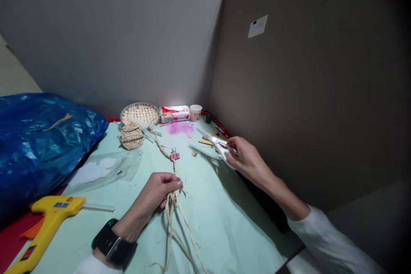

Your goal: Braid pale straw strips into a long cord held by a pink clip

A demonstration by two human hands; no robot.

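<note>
My left hand is closed in a pinch on a braided straw cord, whose loose strands trail toward me over the pale green mat. The braid runs away from me to a pink binder clip and on toward a stack of woven coils. My right hand is closed around the white handles of a pair of scissors near the right wall, blades pointing left just above the mat. A black watch sits on my left wrist.
A yellow glue gun lies at the lower left. A big blue plastic bag fills the left side. At the back stand a woven tray, a red-and-white packet and a paper cup. Clear film lies left of the cord.
</note>
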